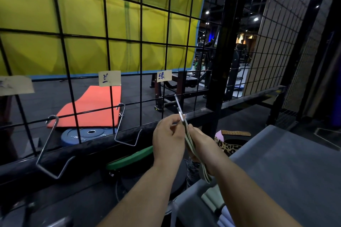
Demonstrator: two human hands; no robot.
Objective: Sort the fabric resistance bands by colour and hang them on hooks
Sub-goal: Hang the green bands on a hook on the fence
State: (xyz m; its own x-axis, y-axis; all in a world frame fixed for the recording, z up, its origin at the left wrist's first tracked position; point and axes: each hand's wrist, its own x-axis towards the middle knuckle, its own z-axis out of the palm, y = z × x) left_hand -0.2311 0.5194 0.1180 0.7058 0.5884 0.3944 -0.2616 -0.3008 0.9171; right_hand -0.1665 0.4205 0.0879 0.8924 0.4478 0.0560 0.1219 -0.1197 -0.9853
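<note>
A pale green fabric band (pixel 191 145) hangs between my two hands in front of a black wire grid (pixel 108 55). My right hand (pixel 201 145) grips the band from the right. My left hand (pixel 168 138) pinches the band's top edge at the tip of a metal hook (pixel 180 110), which sits under a paper label with green writing (pixel 164 76). Two more metal hooks hang bare on the grid: a middle hook (pixel 127 131) under a blue-lettered label (pixel 109 78) and a left hook (pixel 51 151) under a blurred label (pixel 14 85).
A grey padded bench (pixel 287 171) stands at the lower right, with more folded bands (pixel 214 199) at its near edge. Behind the grid lie an orange mat (pixel 96 105), a blue weight plate (pixel 86 134) and a green plate (pixel 129 158). Leopard-print fabric (pixel 228 146) lies by the bench.
</note>
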